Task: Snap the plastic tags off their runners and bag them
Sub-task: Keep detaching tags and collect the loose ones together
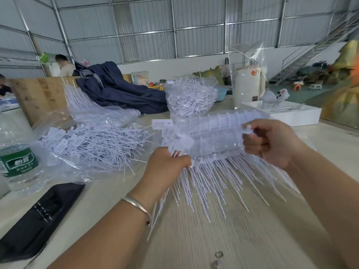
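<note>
Roughly midway, I judge: my right hand grips one runner end, my left hand pinches its tags, still attached, while left of it a bag lies heaped with snapped-off ones.

Your right hand grips one end of a stacked rack of white plastic tags on runners; your left hand pinches tags at the other end, above the pale wooden table.
</note>
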The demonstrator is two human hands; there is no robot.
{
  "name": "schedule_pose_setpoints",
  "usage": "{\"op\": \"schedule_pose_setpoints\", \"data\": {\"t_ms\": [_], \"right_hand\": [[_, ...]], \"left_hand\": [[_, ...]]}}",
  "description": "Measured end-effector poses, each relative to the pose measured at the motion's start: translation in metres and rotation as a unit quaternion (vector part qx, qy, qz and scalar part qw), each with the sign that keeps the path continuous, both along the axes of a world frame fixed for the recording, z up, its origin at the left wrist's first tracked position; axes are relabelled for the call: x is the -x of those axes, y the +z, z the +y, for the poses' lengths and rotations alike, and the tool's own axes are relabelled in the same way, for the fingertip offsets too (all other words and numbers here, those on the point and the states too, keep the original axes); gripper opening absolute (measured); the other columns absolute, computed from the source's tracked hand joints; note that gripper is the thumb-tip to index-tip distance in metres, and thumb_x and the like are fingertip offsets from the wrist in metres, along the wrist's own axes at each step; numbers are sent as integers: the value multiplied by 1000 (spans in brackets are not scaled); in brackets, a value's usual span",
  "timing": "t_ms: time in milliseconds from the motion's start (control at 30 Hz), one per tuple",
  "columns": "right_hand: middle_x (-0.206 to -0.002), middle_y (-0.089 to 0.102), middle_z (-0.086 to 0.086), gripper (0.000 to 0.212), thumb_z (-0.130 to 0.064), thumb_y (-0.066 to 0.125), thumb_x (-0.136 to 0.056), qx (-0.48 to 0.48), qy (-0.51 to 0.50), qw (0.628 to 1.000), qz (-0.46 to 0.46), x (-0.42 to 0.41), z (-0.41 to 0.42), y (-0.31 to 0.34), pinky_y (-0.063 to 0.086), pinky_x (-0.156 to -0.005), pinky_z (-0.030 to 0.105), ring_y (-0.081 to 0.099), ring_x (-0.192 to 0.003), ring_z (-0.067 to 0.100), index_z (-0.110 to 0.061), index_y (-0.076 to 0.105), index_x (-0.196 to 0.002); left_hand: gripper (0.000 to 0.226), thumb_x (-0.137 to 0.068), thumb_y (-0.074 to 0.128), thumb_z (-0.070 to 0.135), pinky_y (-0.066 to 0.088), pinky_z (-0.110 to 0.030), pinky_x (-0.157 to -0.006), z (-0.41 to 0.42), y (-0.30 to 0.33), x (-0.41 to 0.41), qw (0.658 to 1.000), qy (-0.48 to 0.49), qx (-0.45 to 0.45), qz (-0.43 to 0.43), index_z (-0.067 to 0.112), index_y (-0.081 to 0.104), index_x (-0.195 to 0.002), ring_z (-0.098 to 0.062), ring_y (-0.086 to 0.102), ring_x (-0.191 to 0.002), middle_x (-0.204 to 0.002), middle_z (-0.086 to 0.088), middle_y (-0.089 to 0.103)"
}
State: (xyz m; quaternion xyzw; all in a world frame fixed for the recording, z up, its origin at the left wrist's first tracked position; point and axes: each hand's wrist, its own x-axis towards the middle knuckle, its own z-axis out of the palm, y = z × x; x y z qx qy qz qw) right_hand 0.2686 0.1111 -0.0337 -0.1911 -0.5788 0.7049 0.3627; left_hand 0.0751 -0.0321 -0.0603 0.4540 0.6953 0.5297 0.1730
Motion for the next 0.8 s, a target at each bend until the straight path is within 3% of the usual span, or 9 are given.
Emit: {"op": "schedule_pose_setpoints", "data": {"t_ms": [100,200,300,367,433,500,600,700,800], "right_hand": [[-54,45,-1,11,-17,57,-74,50,-29,996,71,-8,8,0,21,-53,24,30,-48,12,-17,52,-63],[-67,57,3,12,-23,62,-77,32,-22,999,16,2,4,-8,37,-62,26,45,-56,13,-11,61,-74],[-57,44,1,30,-28,65,-77,-8,-8,998,-69,17,-3,-17,31,-53,25,37,-48,12,0,67,-87],[-53,45,0,32,-28,68,-75,-4,10,997,-81,24,-9,-21,32,-45,22,38,-45,11,0,69,-90],[-53,51,5,25,-26,71,-73,0,28,997,-77,29,-14,-23,37,-41,20,43,-44,12,-3,70,-82],[-56,58,8,21,-26,72,-73,4,41,996,-74,34,-19,-24,42,-42,20,50,-46,14,-6,70,-79],[-62,66,12,19,-24,71,-75,23,57,997,-57,37,-23,-23,49,-46,20,58,-50,15,-6,67,-82],[-71,70,17,19,-24,72,-75,16,68,996,-52,37,-26,-22,51,-50,20,59,-54,17,-7,67,-81],[-72,69,17,17,-24,72,-78,-19,57,997,-52,39,-28,-24,51,-53,20,59,-59,18,-7,70,-80]], "left_hand": [[21,-85,71,16,24,-16,-36,-1,3,12,988,4,5,-155,7,63,-68,-7,33,-37,-55,1,49],[23,-95,61,24,33,-18,-37,1,2,9,966,-37,22,-254,11,59,-76,-10,49,-50,-62,0,60],[25,-99,55,25,39,-18,-38,2,1,1,946,-68,25,-316,11,52,-78,-13,57,-47,-58,-2,62],[26,-98,54,25,30,-15,-34,0,3,-1,932,-103,30,-347,13,48,-76,-9,42,-35,-50,2,47],[28,-94,59,18,21,-15,-33,0,3,-3,927,-137,29,-349,15,46,-70,-5,26,-36,-52,5,29],[26,-87,66,9,18,-15,-34,0,3,-6,934,-151,25,-323,15,49,-69,-5,21,-37,-52,6,26],[29,-87,67,6,18,-15,-33,2,2,-14,943,-148,25,-298,16,49,-67,-5,21,-35,-47,8,27],[37,-94,60,18,18,-16,-35,2,-1,-18,953,-137,22,-271,13,44,-61,-7,25,-34,-45,5,29],[31,-99,55,27,27,-17,-37,3,-3,-23,959,-114,17,-258,4,60,-78,-10,43,-38,-48,2,46]]}}
